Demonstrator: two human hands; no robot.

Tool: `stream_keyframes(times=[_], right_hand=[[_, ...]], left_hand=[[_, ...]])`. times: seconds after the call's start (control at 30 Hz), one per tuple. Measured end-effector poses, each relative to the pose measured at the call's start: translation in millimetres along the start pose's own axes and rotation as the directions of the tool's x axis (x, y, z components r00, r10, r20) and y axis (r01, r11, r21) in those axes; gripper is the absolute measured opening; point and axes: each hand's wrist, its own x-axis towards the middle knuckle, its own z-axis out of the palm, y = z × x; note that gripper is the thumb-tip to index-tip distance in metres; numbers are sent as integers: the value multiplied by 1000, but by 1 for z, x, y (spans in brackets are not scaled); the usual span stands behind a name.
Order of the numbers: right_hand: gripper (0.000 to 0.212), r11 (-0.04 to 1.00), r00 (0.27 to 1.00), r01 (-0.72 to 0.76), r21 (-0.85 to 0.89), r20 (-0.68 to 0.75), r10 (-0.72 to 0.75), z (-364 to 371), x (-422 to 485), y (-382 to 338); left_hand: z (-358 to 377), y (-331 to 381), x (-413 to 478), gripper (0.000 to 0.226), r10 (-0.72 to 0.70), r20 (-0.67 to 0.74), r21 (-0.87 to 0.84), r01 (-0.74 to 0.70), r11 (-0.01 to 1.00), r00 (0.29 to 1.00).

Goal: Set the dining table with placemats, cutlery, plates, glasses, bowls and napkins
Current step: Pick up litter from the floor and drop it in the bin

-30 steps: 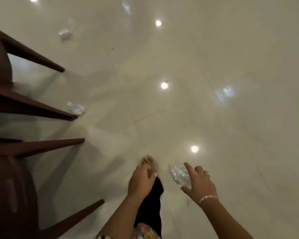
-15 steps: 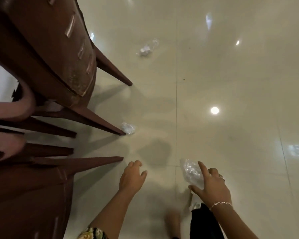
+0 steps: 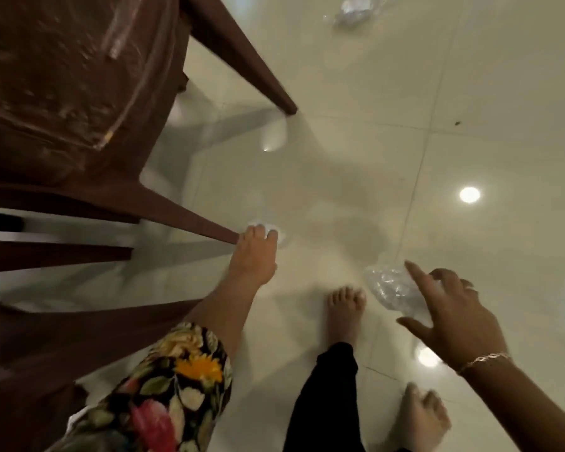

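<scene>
No tableware is in view; I am bent over a glossy cream tiled floor. My left hand [image 3: 255,252] reaches down beside a brown chair leg [image 3: 189,220], its fingers curled over a small crumpled clear plastic scrap [image 3: 280,237] lying on the floor. My right hand [image 3: 454,311] hovers lower right and holds a crumpled wad of clear plastic wrap [image 3: 388,288] against its palm, with index finger and thumb spread out.
Dark brown chairs [image 3: 62,93] with splayed legs fill the left side. Another crumpled plastic piece [image 3: 356,11] lies on the floor at the top. My bare feet [image 3: 346,308] stand between my hands. Ceiling lights reflect in the tiles.
The view has swung closer to the chairs. My left hand has moved forward onto the plastic scrap by the chair leg. My right hand still holds its plastic wad.
</scene>
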Motion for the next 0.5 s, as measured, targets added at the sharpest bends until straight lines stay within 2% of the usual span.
stream_keyframes(times=[0.13, 0.23, 0.33, 0.4, 0.5], right_hand=[[97, 997, 993, 73, -1, -91, -73, 37, 75, 4], [98, 984, 969, 168, -65, -173, -177, 65, 120, 5], [99, 969, 955, 217, -118, -181, -235, 88, 156, 7], [99, 965, 953, 225, -136, -177, -247, 98, 173, 6], [99, 966, 956, 220, -139, -164, -242, 100, 185, 4]], left_hand=[[42, -32, 87, 72, -46, -2, 121, 46, 992, 999], [69, -56, 136, 96, -73, 46, 214, 61, 975, 996], [98, -62, 159, 114, -44, 112, 253, 15, 967, 993], [119, -58, 162, 115, -56, 125, 235, 26, 972, 991], [136, -50, 155, 93, -84, 15, 224, 78, 971, 996]])
